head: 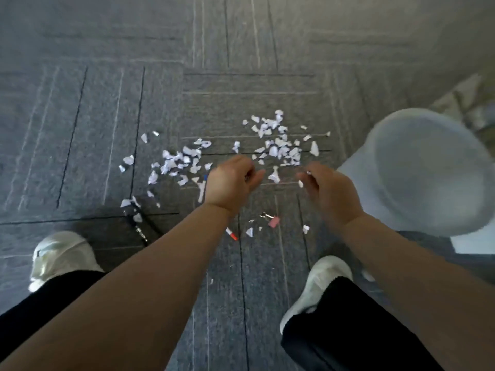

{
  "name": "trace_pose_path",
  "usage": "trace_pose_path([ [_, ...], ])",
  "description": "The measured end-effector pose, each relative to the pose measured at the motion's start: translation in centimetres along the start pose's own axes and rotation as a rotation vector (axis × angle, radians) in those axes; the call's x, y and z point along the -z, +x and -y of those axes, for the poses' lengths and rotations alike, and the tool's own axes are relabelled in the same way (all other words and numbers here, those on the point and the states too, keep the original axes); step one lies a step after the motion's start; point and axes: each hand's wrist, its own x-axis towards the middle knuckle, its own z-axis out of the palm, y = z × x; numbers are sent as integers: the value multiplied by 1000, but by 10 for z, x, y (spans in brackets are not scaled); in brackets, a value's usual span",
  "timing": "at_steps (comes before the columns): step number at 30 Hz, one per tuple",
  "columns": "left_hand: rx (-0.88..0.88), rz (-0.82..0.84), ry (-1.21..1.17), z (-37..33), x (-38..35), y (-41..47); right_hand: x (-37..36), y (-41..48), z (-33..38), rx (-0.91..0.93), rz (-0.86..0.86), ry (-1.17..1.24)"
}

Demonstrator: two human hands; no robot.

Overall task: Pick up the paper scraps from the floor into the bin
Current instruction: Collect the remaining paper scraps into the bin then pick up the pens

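**Entry: scrap pickup, hands over the pile**

Floor [107, 103]: grey carpet tiles, filling the frame. Bin [359, 170]: white-lined, right of frame, mouth open toward me, just beside the right-hand pile.

My left hand [233, 180] and right hand [329, 188] hover at centre frame, above the paper scraps [278, 145]. Left fingers are loosely curled, and I see nothing in them. Right fingers are curled with a white fleck at the tips. The frame is too blurred to tell whether that is a pinched scrap.

Judgement on method: the step in hand looks like the gather. I should rake the scraps together with both hands into one heap and scoop, not pinch them singly. Start with the cluster nearest the bin, since the carry is short. Carpet pile will catch thin bits, so press and slide. Sort out the stationery before scooping.

Counts, big to small:
- bin: 1
- hands: 2
- shoes: 2, lower left and lower right
- scrap clusters: 2 (centre left, upper centre right), plus a few strays lower centre; the pieces run to dozens, which I can't count exactly
- black pen [139, 226]: 1
- red-tipped pen [231, 234]: 1
- pink clip [273, 222]: 1
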Motion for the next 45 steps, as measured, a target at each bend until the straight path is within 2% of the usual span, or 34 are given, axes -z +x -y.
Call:
trace_pose_path([
  [3,-172,20,-63,-81,-21,34,74,-5,-39,-175,-147,-3],
  [6,-256,109,-151,-150,-46,54,118,-14,-86,-427,-249,-10],
  [8,-278,155,-153,-178,-64,62,128,-20,-113,-633,-131,-55],
  [10,-324,231,-117,-197,-82,69,135,-27,-129,-751,5,-115],
  [13,-356,389,-51,-217,-110,80,153,-35,-133,-805,-79,-143],
  [16,-467,660,65,-228,-136,77,162,-47,-131,-745,-136,-168],
  [17,-516,696,144,-225,-142,73,160,-52,-131,-698,-118,-185],
  [20,-563,661,307,-198,-142,61,148,-59,-125,-605,-85,-195],
  [23,-520,578,295,-165,-124,46,127,-61,-105,-522,-66,-161],
  [28,-403,415,279,-99,-74,13,82,-50,-51,-270,31,-85],
  [31,-271,359,282,-48,-44,-10,42,-42,-21,-179,144,-54],
  [37,-35,374,325,50,-5,-65,-50,-44,19,-148,357,3],
  [45,219,488,381,157,1,-162,-159,-80,48,-90,600,38],
])
